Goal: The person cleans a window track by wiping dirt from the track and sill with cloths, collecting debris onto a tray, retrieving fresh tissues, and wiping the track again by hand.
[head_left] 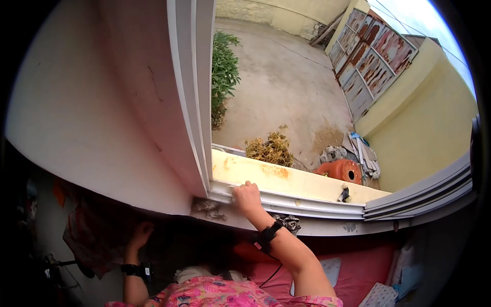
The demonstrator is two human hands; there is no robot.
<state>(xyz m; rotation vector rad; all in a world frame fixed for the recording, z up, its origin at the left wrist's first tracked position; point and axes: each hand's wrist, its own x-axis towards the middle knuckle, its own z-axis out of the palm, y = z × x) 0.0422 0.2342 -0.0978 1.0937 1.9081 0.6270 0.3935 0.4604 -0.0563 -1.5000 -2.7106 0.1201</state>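
Note:
My right hand (247, 198) is closed at the left end of the white sliding-window track (307, 206), fingers bent down onto it. A small whitish bit shows at its fingertips, too unclear to name. Just left of that hand, a crumpled grey rag (208, 209) lies on the inner sill. Another bunched grey cloth (287, 223) sits on the sill behind my right wrist. Low on the left, my left hand (141, 234) hangs in shadow near a red patterned cloth (92, 238); its fingers are too dark to read. Both wrists wear black bands.
A white window frame (190, 97) rises on the left, and stacked tracks (424, 192) curve right. A small dark object (344, 194) rests on the yellow outer ledge (240, 169). Outside are dry plants (271, 148), an orange container (341, 170) and a rusty gate (373, 56). Below lies pink bedding (358, 261).

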